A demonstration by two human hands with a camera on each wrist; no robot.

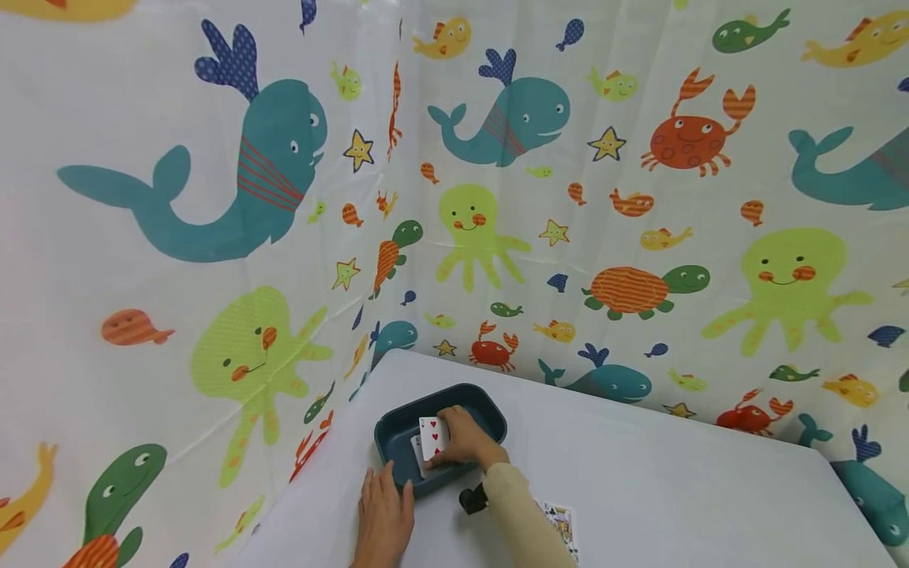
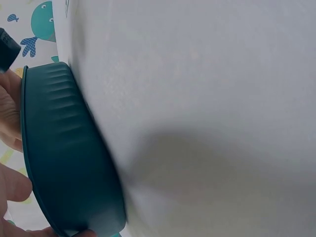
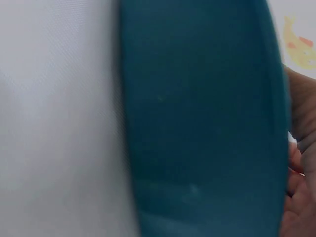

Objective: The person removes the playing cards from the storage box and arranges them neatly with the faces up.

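Note:
A dark teal tray (image 1: 495, 410) stands on the white table, and its outer wall (image 2: 69, 143) fills much of the left wrist view. Inside the tray, my right hand (image 1: 461, 438) pinches a playing card with red hearts (image 1: 430, 432), face up and tilted. Another white card (image 1: 416, 451) shows partly behind it; whether it is held too, I cannot tell. My left hand (image 1: 385, 513) touches the tray's near left corner with its fingers spread. In the right wrist view, the tray wall (image 3: 207, 118) hides the cards and most of the right hand.
A clubs face card (image 1: 561, 522) lies on the table beside the right forearm, which partly covers the cards there. A black wrist device (image 1: 472, 500) sits under the right wrist. Curtains with printed sea animals (image 1: 497, 118) hang behind and left of the table (image 1: 675, 489).

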